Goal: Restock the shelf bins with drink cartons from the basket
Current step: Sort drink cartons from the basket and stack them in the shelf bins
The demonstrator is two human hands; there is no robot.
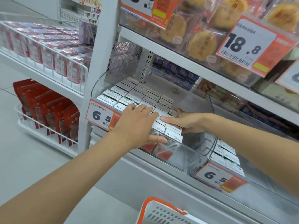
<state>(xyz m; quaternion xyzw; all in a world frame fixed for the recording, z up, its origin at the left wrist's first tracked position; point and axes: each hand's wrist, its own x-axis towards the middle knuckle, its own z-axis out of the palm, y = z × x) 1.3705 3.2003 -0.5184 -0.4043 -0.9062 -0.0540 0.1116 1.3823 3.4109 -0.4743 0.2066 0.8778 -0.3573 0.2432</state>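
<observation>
White cartons [142,94]: packed in tight rows with tops up, under and beyond both hands, inside the bin.
Clear bin [186,157]: its transparent front wall runs just below the two hands.
Left hand [137,123]: released, it lies flat on the carton tops with fingers spread; the thumb reaches down over the front wall.
Right hand [189,122]: just right of the left hand, it grasps the right end of the front cartons, thumb on top and the other fingers round their side.
Basket [161,212]: white with orange rim, well below both hands; only a corner shows, so I cannot tell its content.
Price tag [99,114]: reads "6.5", just left of the left hand.
Second bin [226,157]: under the right forearm, filled with the same kind of carton.
Red packs [48,110]: far left of the left hand, in a wire rack.
Pastries [202,44]: on the shelf above both hands, in clear wrap.
</observation>
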